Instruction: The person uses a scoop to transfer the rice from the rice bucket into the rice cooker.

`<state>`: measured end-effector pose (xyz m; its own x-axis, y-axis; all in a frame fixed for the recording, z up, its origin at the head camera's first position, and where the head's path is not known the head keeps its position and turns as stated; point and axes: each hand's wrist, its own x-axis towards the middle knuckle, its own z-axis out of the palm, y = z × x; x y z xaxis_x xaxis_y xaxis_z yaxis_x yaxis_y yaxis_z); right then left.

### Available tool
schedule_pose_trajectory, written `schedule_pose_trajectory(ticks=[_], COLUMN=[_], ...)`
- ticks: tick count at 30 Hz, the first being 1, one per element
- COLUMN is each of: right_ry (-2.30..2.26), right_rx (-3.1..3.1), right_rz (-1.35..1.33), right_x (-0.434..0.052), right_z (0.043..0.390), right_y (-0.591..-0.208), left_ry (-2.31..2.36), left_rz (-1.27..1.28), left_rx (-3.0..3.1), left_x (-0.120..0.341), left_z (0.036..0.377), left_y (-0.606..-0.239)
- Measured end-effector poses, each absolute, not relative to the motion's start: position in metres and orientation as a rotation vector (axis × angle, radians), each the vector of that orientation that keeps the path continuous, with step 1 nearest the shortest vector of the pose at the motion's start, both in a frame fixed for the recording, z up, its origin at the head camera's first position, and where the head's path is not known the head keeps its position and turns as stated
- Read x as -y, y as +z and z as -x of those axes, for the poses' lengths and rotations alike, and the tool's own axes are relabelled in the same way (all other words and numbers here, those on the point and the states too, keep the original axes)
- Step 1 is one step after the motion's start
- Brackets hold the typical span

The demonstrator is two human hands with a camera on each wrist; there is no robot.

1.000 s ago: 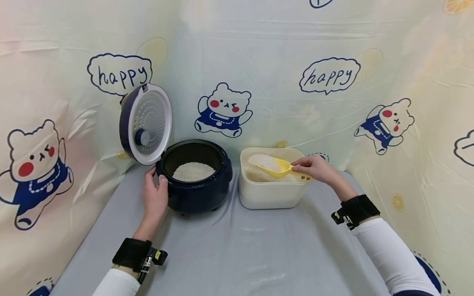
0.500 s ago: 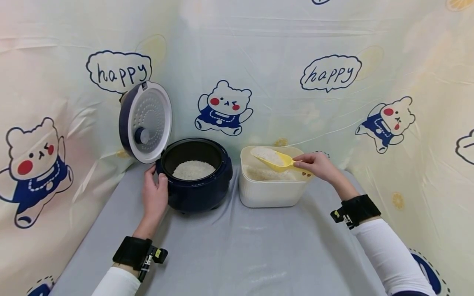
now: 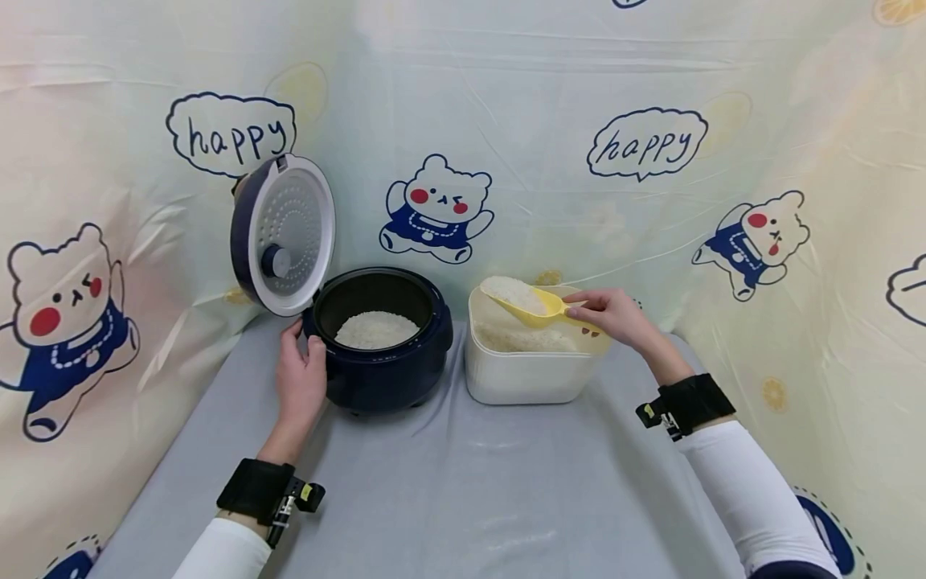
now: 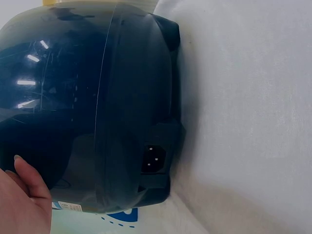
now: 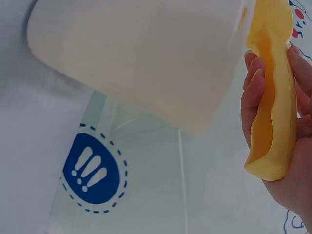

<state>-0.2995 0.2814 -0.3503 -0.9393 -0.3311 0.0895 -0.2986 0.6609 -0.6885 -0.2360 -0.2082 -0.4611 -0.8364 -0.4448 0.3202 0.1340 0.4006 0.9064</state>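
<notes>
Rice heaped in one yellow scoop (image 3: 531, 304) is the load in hand, raised just above the rim of one white container (image 3: 526, 378). Going left to right: the left hand (image 3: 300, 384) rests against the near-left wall of one dark blue rice cooker (image 3: 383, 371), fingers curved on it, lid (image 3: 285, 235) standing open, rice in its pot. Right of the cooker, just beside it, stands the container. The right hand (image 3: 613, 315) pinches the scoop's handle; the scoop's long axis runs left-right, bowl pointing left toward the cooker. Two hands, one scoop.
</notes>
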Motion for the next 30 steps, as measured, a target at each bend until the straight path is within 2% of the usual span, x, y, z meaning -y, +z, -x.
schedule_pose_trajectory(ticks=[30], right_ry=[-0.777], right_rx=[-2.792], right_rz=[0.792], right_x=[-0.136], right_z=[0.332], right_y=[-0.274], left_ry=[-1.422], left_rz=[-0.277], left_rx=[2.156], left_x=[0.209], left_z=[0.237], left_y=[-0.46])
